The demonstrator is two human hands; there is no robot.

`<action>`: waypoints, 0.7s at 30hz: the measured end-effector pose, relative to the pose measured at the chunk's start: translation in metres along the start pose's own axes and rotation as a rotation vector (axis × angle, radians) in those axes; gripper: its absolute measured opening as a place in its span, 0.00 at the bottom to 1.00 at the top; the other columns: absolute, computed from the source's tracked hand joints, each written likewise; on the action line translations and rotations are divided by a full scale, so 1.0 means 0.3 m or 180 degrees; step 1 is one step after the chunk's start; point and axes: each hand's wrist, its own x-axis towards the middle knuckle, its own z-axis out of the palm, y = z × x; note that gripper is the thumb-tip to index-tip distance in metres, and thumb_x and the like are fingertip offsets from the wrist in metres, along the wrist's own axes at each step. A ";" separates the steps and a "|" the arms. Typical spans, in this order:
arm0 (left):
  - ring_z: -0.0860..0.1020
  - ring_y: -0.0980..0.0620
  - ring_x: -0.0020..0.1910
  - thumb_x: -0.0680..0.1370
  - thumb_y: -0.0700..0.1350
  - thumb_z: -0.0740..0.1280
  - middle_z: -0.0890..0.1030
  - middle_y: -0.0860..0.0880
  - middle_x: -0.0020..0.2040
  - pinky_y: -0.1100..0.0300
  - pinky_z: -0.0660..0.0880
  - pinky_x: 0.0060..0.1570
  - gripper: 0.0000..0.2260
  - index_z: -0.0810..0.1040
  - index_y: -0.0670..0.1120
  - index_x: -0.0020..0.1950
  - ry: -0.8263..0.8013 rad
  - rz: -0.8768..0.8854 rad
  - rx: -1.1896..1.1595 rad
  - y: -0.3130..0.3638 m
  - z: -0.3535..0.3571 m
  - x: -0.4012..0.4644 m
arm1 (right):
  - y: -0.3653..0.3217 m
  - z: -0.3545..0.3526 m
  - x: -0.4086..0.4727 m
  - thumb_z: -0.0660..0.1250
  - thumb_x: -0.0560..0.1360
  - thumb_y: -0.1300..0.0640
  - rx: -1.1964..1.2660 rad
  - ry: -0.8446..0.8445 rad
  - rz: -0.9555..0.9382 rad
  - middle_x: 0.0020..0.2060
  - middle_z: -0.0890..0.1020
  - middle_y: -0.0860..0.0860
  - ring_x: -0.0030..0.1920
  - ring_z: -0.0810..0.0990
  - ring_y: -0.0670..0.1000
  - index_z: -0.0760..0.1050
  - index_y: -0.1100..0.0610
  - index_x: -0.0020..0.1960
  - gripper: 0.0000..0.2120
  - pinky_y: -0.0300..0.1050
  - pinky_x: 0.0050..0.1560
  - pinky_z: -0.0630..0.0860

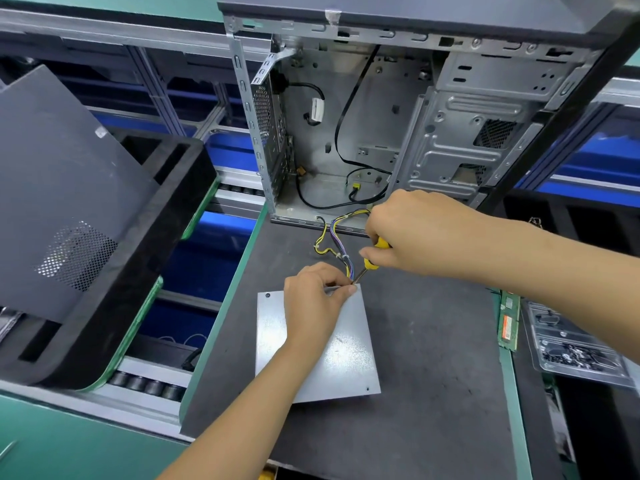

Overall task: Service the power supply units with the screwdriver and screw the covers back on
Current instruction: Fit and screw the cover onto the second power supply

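The power supply unit (313,344) lay flat on the dark mat (433,358), its plain metal cover facing up, in front of an open computer case (381,116) that stood at the mat's far edge. A bundle of yellow, purple and black wires (337,240) ran from the unit's far right corner toward the case.

The left hand (313,299) rested on the cover with its fingers curled and its fingertips pinched together at that far right corner, right where the screwdriver's tip met it; whatever it pinched was too small to make out. The right hand (412,233) was wrapped around the yellow-handled screwdriver (372,258), which slanted down and to the left, its thin shaft reaching the corner beside the left fingertips.

To the left, a dark side panel (59,188) with a perforated vent leaned on a black foam tray (162,216). At the right edge lay a green memory stick (508,323) and a clear plastic tray (571,348) holding small dark parts.
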 end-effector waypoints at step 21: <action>0.75 0.65 0.31 0.71 0.38 0.76 0.84 0.52 0.37 0.73 0.69 0.36 0.05 0.87 0.46 0.44 -0.1001 -0.0462 0.0123 0.011 -0.084 0.073 | -0.025 -0.043 0.017 0.63 0.77 0.53 -0.0232 -0.0321 -0.0264 0.32 0.66 0.47 0.30 0.65 0.48 0.66 0.53 0.46 0.06 0.41 0.27 0.58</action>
